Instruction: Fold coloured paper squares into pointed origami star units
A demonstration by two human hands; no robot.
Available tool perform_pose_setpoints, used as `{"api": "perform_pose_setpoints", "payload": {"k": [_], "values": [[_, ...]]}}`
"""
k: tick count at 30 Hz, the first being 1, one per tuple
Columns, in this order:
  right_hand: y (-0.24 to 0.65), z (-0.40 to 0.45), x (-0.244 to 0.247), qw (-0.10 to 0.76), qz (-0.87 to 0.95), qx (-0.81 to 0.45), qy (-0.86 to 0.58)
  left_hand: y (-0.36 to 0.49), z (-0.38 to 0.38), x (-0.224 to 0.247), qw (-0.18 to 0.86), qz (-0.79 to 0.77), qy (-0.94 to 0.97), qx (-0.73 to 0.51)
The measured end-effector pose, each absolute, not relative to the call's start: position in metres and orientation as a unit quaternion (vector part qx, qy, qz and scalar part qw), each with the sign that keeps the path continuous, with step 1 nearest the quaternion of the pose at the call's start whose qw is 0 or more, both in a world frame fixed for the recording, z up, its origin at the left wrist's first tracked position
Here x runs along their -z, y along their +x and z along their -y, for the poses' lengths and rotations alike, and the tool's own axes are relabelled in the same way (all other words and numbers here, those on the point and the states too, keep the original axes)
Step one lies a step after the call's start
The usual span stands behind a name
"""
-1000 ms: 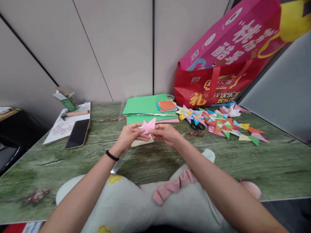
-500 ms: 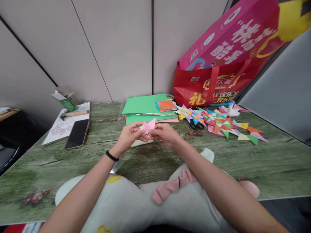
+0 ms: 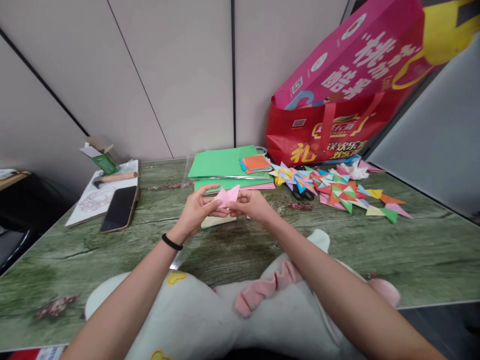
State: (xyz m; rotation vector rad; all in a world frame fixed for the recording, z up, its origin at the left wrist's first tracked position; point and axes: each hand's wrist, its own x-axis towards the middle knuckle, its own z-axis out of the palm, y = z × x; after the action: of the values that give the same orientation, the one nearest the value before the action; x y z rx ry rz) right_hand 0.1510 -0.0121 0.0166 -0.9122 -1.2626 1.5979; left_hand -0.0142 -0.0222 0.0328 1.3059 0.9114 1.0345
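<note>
A folded piece of pink paper [image 3: 227, 196] with pointed corners is held up between both hands, above the middle of the table. My left hand [image 3: 198, 209] pinches its left side, thumb in front and the index finger lifted off a little. On the other side, my right hand [image 3: 255, 206] grips the paper's right edge between thumb and fingers. Below the hands lies a small stack of pale yellow paper [image 3: 217, 222], partly hidden by them. Behind them are green sheets [image 3: 213, 162] with a pile of small orange squares [image 3: 256, 163] on top.
Folded colourful paper pieces [image 3: 343, 192] and black-handled scissors [image 3: 302, 194] lie to the right, before a red bag [image 3: 300, 130]. At left are a phone [image 3: 119, 208], a hammer [image 3: 118, 176] and a green box [image 3: 105, 161]. A pale plush cushion [image 3: 210, 305] is in front of me.
The fingers of my left hand have shifted, the index finger lifting from the pink paper. My right thumb has moved slightly left along it. The view has shifted a little.
</note>
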Motion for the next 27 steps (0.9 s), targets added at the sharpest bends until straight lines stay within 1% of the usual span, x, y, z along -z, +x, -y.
{"api": "perform_pose_setpoints", "payload": {"k": [9, 18, 24, 27], "values": [[0.1523, 0.0111, -0.0147, 0.424, 0.470, -0.685, -0.360, -0.0128, 0.0253, -0.0361, 0.579, -0.387, 0.571, -0.434], [0.1577, 0.0084, -0.0190, 0.336, 0.405, -0.767, -0.367, -0.0125, 0.0270, -0.0358, 0.585, -0.383, 0.572, -0.429], [0.1573, 0.0099, -0.0230, 0.316, 0.411, -0.760, -0.392, -0.0125, 0.0266, -0.0332, 0.591, -0.399, 0.561, -0.420], [0.1550, 0.0126, -0.0240, 0.348, 0.446, -0.720, -0.403, -0.0115, 0.0264, -0.0326, 0.603, -0.406, 0.538, -0.427]]}}
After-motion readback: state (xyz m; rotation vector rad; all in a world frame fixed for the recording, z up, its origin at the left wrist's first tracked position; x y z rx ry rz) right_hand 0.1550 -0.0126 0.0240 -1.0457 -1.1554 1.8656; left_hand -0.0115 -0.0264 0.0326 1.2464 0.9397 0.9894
